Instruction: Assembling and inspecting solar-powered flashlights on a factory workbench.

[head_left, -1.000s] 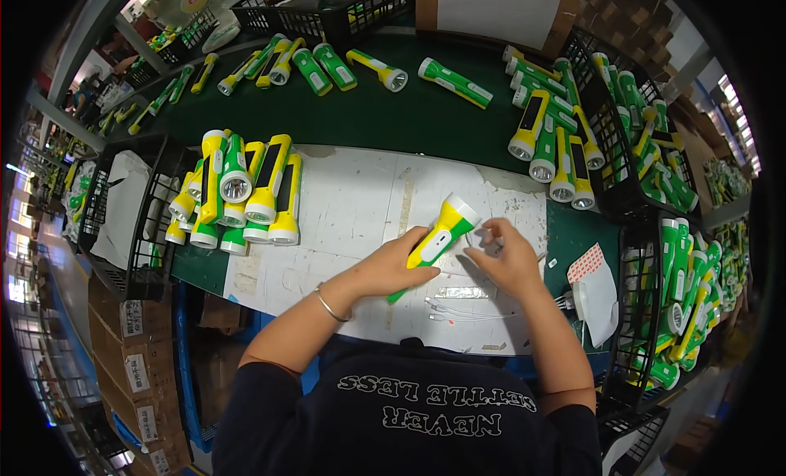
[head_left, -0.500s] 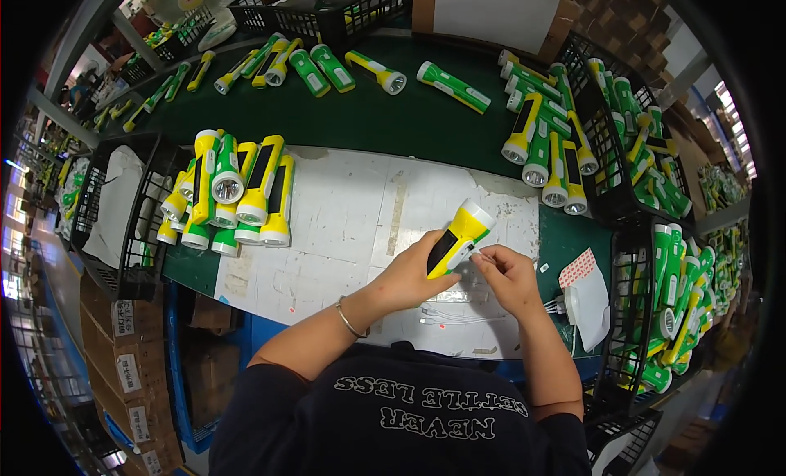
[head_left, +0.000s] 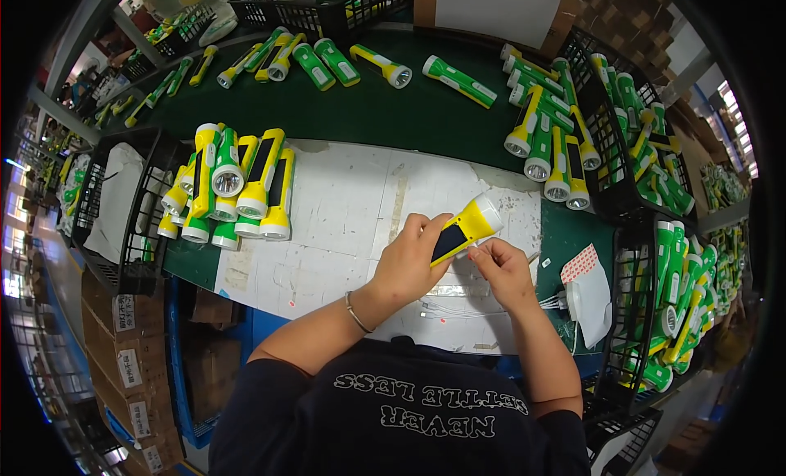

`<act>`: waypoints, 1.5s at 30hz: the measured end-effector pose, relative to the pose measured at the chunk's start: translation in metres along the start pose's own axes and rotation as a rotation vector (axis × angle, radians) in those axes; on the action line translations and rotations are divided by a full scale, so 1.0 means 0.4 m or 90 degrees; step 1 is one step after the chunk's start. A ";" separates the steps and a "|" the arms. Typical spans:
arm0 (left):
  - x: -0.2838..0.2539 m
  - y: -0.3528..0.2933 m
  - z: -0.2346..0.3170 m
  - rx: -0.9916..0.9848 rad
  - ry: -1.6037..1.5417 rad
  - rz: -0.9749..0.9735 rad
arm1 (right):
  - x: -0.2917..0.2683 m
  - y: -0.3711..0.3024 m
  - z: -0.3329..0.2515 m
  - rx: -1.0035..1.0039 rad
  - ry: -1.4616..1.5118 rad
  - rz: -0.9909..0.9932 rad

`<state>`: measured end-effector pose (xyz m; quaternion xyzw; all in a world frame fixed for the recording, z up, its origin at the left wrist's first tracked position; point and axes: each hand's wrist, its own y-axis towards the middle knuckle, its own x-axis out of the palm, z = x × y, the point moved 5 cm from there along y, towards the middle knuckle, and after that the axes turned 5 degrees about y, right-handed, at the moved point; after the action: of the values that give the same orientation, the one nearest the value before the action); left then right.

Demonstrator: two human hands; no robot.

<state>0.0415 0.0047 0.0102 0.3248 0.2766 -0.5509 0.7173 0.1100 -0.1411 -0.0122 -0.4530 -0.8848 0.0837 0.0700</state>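
My left hand (head_left: pixel 407 267) is wrapped round the body of a yellow-and-green flashlight (head_left: pixel 476 221) with a dark solar panel and a white head pointing up to the right. Against the flashlight's side, my right hand (head_left: pixel 504 273) pinches a small white cable plug (head_left: pixel 472 246), mostly covered by the fingers. Whether the plug sits in a socket cannot be seen. Below the hands, several white cables (head_left: pixel 483 315) with plug ends lie on the white work surface (head_left: pixel 336 222), running to a round white hub (head_left: pixel 577 302) at the right.
A stack of flashlights (head_left: pixel 237 185) stands at the left, beside a black crate (head_left: pixel 98 206). More flashlights (head_left: pixel 544 140) are piled at the right, near black crates (head_left: pixel 626 312) full of them. Across the back, a green belt (head_left: pixel 352 116) carries several flashlights.
The flashlight has tilted further right and turned so its panel side faces up more. Both hands have shifted slightly with it, the right one still at its side.
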 end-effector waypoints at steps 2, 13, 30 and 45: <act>-0.006 0.005 -0.015 -0.017 -0.052 -0.015 | 0.001 -0.011 -0.002 -0.015 -0.048 -0.041; 0.038 -0.043 0.022 -0.192 -0.925 -0.523 | -0.018 0.056 -0.189 -0.110 -0.261 -0.092; 0.086 -0.048 0.012 -0.198 -0.771 -0.356 | 0.000 0.108 -0.116 -0.053 -0.219 -0.078; 0.093 -0.017 -0.020 -0.454 -0.962 -0.256 | 0.025 -0.090 0.040 0.005 -0.018 -0.098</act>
<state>0.0435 -0.0132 -0.0242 -0.4291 -0.0667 -0.6164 0.6568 0.0724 -0.1551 -0.0197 -0.3823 -0.9175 0.0877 0.0652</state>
